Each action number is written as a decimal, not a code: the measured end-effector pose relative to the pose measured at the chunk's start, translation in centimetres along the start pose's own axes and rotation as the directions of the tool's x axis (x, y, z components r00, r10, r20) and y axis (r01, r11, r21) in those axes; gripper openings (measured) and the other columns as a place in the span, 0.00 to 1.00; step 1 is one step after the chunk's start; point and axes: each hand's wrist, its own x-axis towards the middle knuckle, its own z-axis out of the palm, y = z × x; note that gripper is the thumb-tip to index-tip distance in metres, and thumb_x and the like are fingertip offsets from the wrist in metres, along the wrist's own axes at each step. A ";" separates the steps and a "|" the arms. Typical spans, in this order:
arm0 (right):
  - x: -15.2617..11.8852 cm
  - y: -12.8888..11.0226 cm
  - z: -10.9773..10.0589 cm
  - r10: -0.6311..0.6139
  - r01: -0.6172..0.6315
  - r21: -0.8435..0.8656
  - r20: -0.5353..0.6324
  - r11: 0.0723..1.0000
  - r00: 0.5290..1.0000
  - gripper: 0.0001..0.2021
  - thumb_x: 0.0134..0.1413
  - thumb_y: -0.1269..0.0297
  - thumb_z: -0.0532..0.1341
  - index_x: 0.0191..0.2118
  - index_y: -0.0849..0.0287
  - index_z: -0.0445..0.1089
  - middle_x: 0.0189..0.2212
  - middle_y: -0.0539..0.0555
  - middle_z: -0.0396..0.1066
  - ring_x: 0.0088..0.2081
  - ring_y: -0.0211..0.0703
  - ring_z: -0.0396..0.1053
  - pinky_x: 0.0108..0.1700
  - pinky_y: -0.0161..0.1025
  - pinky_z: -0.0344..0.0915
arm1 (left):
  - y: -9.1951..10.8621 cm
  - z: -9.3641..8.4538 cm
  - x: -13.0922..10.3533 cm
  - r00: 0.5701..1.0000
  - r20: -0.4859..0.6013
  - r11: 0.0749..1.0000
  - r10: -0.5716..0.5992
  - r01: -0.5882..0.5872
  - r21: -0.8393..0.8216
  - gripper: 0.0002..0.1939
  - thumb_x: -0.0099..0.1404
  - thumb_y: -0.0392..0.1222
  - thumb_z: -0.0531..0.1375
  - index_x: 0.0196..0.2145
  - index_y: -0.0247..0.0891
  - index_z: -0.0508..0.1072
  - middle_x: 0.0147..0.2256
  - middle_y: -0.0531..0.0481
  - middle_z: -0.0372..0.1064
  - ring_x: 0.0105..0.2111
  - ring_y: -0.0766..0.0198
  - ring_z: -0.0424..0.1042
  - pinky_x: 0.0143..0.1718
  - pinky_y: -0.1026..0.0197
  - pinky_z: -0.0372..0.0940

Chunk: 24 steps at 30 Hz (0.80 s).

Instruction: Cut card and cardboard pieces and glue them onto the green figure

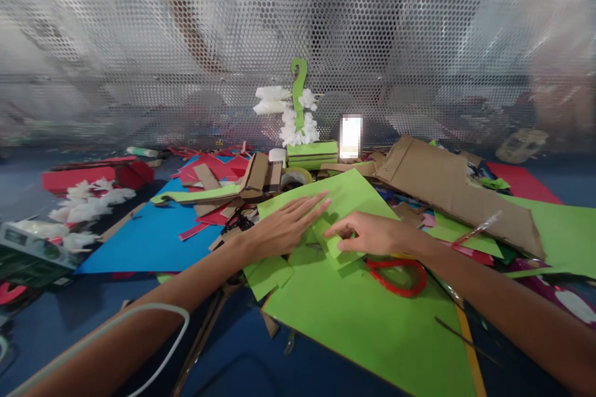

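My left hand (284,226) lies flat, fingers stretched, on a green paper sheet (356,189) in the middle of the table. To its right, my right hand (365,232) has its fingers bent over a small green paper piece (333,242); whether it grips the piece is hard to tell. Red-handled scissors (403,290) lie just below my right wrist, their blades hidden. A larger green sheet (367,338) spreads toward me beneath both hands. Small green scraps (267,276) lie below my left hand.
Blue paper (139,239) and red scraps are at left. Cardboard (459,192) lies at right. A green hook-shaped piece with white tufts (298,99) stands at the back near a lit screen (351,138), before a perforated metal panel (261,12).
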 end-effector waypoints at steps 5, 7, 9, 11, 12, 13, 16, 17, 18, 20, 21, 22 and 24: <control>-0.1 -0.5 0.4 0.011 -0.004 0.125 -0.055 0.992 0.998 0.25 0.62 0.63 0.63 0.63 0.65 0.74 0.40 0.60 0.80 0.33 0.43 0.71 0.34 0.36 0.60 | 0.1 -0.3 0.0 0.995 -0.056 0.995 0.080 -0.083 -0.053 0.41 0.74 0.34 0.52 0.77 0.40 0.34 0.75 0.34 0.45 0.74 0.48 0.48 0.72 0.42 0.52; -0.2 -0.8 0.5 -0.012 0.036 0.213 -0.115 0.976 0.993 0.23 0.61 0.63 0.64 0.60 0.64 0.76 0.40 0.59 0.80 0.35 0.43 0.72 0.36 0.36 0.62 | 0.1 -0.5 0.1 0.990 -0.078 0.987 0.120 -0.127 -0.094 0.41 0.75 0.40 0.54 0.77 0.38 0.36 0.73 0.34 0.49 0.74 0.48 0.51 0.72 0.43 0.53; -0.4 -1.0 0.6 -0.055 0.093 0.279 -0.142 0.956 0.988 0.22 0.61 0.64 0.65 0.59 0.64 0.76 0.40 0.59 0.80 0.36 0.43 0.73 0.38 0.37 0.63 | 0.2 -0.5 0.1 0.983 -0.130 0.983 0.131 -0.146 -0.115 0.41 0.76 0.43 0.56 0.77 0.37 0.37 0.72 0.33 0.53 0.73 0.49 0.54 0.72 0.44 0.55; -0.5 -1.2 0.6 -0.097 0.137 0.325 -0.138 0.936 0.986 0.22 0.60 0.63 0.66 0.59 0.63 0.75 0.39 0.57 0.80 0.35 0.41 0.72 0.38 0.36 0.63 | 0.2 -0.4 0.2 0.971 -0.211 0.984 0.116 -0.140 -0.107 0.38 0.77 0.41 0.54 0.77 0.37 0.41 0.70 0.34 0.58 0.71 0.51 0.59 0.70 0.45 0.57; -0.6 -1.2 0.5 -0.107 0.144 0.338 -0.127 0.930 0.986 0.22 0.61 0.62 0.66 0.59 0.63 0.74 0.37 0.56 0.79 0.33 0.40 0.70 0.37 0.35 0.62 | 0.2 -0.4 0.3 0.963 -0.247 0.987 0.106 -0.133 -0.096 0.35 0.77 0.38 0.53 0.76 0.38 0.44 0.69 0.35 0.61 0.69 0.52 0.62 0.69 0.46 0.59; -0.7 -1.3 0.4 -0.105 0.136 0.343 -0.107 0.929 0.989 0.22 0.61 0.61 0.66 0.59 0.62 0.74 0.37 0.56 0.79 0.32 0.39 0.69 0.36 0.35 0.61 | 0.1 -0.3 0.3 0.957 -0.271 0.988 0.100 -0.127 -0.084 0.32 0.78 0.36 0.51 0.75 0.39 0.48 0.67 0.36 0.64 0.67 0.53 0.65 0.68 0.47 0.61; -0.9 -1.6 0.2 -0.050 0.058 0.303 -0.037 0.951 0.998 0.21 0.62 0.61 0.66 0.58 0.62 0.72 0.38 0.56 0.79 0.29 0.37 0.66 0.34 0.35 0.60 | -0.3 0.0 0.4 0.964 -0.241 0.990 0.112 -0.129 -0.058 0.27 0.78 0.35 0.50 0.71 0.38 0.58 0.64 0.38 0.70 0.64 0.54 0.69 0.64 0.48 0.65; -1.0 -1.6 0.2 -0.024 0.029 0.267 -0.022 0.963 0.999 0.21 0.62 0.61 0.66 0.58 0.62 0.72 0.39 0.57 0.80 0.30 0.37 0.67 0.34 0.35 0.60 | -0.5 0.1 0.4 0.970 -0.207 0.989 0.125 -0.139 -0.053 0.25 0.78 0.35 0.51 0.70 0.38 0.60 0.64 0.38 0.70 0.64 0.54 0.69 0.63 0.48 0.66; -1.0 -1.6 0.1 -0.002 0.004 0.225 -0.006 0.974 1.000 0.21 0.62 0.61 0.65 0.58 0.62 0.71 0.40 0.57 0.80 0.31 0.38 0.67 0.34 0.35 0.60 | -0.7 0.3 0.3 0.976 -0.167 0.988 0.138 -0.148 -0.049 0.25 0.78 0.35 0.51 0.69 0.38 0.62 0.64 0.38 0.70 0.64 0.53 0.69 0.63 0.48 0.66; -1.0 -1.6 0.1 0.033 -0.037 0.137 0.037 0.990 0.999 0.22 0.62 0.62 0.65 0.59 0.63 0.70 0.40 0.57 0.80 0.31 0.39 0.68 0.34 0.35 0.60 | -0.9 0.5 0.3 0.985 -0.081 0.986 0.155 -0.159 -0.042 0.24 0.77 0.34 0.52 0.68 0.39 0.64 0.65 0.39 0.69 0.65 0.53 0.67 0.64 0.48 0.64; -1.0 -1.6 0.2 0.047 -0.053 0.093 0.062 0.994 0.997 0.23 0.62 0.63 0.65 0.60 0.63 0.69 0.39 0.57 0.80 0.31 0.40 0.69 0.34 0.36 0.60 | -1.0 0.6 0.2 0.987 -0.043 0.987 0.157 -0.158 -0.039 0.25 0.76 0.33 0.53 0.68 0.39 0.64 0.65 0.39 0.68 0.65 0.53 0.67 0.65 0.48 0.63; -0.9 -1.5 0.2 0.057 -0.061 0.047 0.082 0.997 0.995 0.24 0.62 0.63 0.65 0.61 0.64 0.69 0.37 0.57 0.80 0.30 0.40 0.69 0.33 0.36 0.60 | -1.0 0.7 0.2 0.988 -0.011 0.988 0.152 -0.152 -0.036 0.26 0.75 0.33 0.54 0.68 0.39 0.64 0.64 0.39 0.69 0.65 0.52 0.67 0.65 0.48 0.62; -0.8 -1.5 0.4 0.057 -0.051 -0.069 0.100 0.996 0.993 0.24 0.63 0.61 0.65 0.61 0.66 0.70 0.35 0.56 0.79 0.30 0.42 0.70 0.33 0.37 0.61 | -1.0 0.5 0.2 0.990 0.034 0.990 0.138 -0.136 -0.038 0.29 0.72 0.32 0.56 0.69 0.39 0.63 0.62 0.38 0.69 0.64 0.51 0.68 0.65 0.49 0.62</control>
